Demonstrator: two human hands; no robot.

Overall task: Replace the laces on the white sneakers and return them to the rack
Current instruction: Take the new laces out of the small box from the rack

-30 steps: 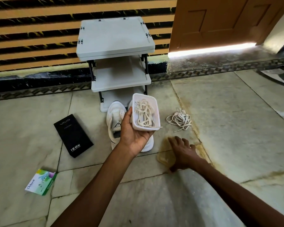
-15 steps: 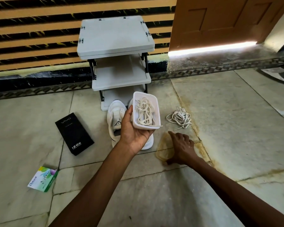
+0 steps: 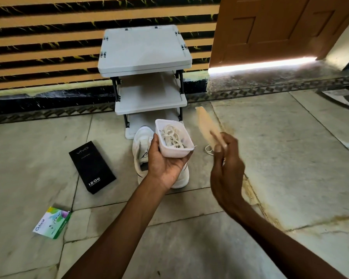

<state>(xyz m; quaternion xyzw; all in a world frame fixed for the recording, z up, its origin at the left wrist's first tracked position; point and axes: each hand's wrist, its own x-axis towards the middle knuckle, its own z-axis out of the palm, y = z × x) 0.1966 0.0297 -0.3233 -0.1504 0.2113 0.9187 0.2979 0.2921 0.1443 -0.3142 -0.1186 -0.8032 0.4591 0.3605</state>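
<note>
Left hand (image 3: 165,164) round white tub (image 3: 175,153) (coiled laces (image 3: 172,135)), right hand (image 3: 226,168) round flat tan lid (image 3: 206,123).

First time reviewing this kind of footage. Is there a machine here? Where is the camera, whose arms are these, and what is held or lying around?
There is no machine. A person works with bare hands, and the single camera sits on their head, looking forward and down, so both arms reach in from below. The left hand holds a white tub with laces in it. The right hand pinches a flat tan piece, which is blurred and perhaps the tub's lid. On the floor lie white sneakers, partly behind the left hand, a black box, a green and white packet and a bit of loose lace. A grey rack stands against the striped wall, beside a brown door.
</note>
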